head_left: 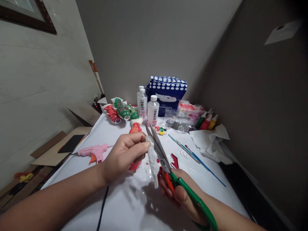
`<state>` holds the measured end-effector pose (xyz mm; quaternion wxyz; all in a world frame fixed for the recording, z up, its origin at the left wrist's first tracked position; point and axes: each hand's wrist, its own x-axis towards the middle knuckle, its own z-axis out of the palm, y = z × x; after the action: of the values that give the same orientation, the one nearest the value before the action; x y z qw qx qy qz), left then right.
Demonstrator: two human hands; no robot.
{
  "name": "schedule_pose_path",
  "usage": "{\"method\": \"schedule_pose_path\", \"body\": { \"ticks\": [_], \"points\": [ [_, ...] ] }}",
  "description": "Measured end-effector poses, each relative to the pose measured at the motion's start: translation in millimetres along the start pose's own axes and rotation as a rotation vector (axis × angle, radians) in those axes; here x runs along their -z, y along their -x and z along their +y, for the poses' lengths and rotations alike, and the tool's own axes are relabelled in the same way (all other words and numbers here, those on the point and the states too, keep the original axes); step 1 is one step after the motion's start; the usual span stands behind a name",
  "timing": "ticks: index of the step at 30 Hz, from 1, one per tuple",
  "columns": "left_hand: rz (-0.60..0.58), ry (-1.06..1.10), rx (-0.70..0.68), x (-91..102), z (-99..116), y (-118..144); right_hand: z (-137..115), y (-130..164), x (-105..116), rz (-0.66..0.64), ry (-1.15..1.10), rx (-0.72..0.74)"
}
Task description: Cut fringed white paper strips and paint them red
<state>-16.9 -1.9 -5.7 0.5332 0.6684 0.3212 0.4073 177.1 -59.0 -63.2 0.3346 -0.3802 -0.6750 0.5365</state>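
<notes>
My left hand [125, 155] pinches the top of a white, bumpy strip of material [153, 162] that hangs down over the white table [120, 205]. My right hand [179, 194] grips green-and-red-handled scissors [166, 163], whose blades are spread around the upper end of the strip, right beside my left fingertips. Under my left hand lies a red painted bottle fish [135, 128], partly hidden. A small red cut piece [174, 161] lies just right of the blades.
A pink glue gun [95, 151] lies left, its black cord [102, 208] running to the front edge. At the back stand white bottles [153, 110], a blue dotted pack [167, 91], red and green bottle fish [120, 110], paint tubes [205, 122], a palette [160, 130]. Brushes [192, 154] and crumpled paper [211, 139] lie right.
</notes>
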Motion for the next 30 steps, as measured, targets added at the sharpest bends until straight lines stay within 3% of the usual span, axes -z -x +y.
{"method": "schedule_pose_path", "body": {
  "ticks": [4,9,15,23,30],
  "points": [
    [-0.002,-0.103,0.079,-6.9,1,-4,4,-4,-7,0.027,-0.068,0.025],
    [-0.004,-0.229,0.057,-12.1,5,-4,9,-5,-10,0.077,-0.111,0.046],
    [0.158,-0.476,-0.082,-10.3,6,-2,17,-1,-8,0.059,-0.077,0.101],
    [0.096,-0.164,0.095,-5.3,12,-4,11,-1,-9,0.044,-0.067,0.091],
    [0.020,-0.046,0.225,1.7,14,-3,9,-1,-10,0.022,-0.103,0.038]
  ]
}}
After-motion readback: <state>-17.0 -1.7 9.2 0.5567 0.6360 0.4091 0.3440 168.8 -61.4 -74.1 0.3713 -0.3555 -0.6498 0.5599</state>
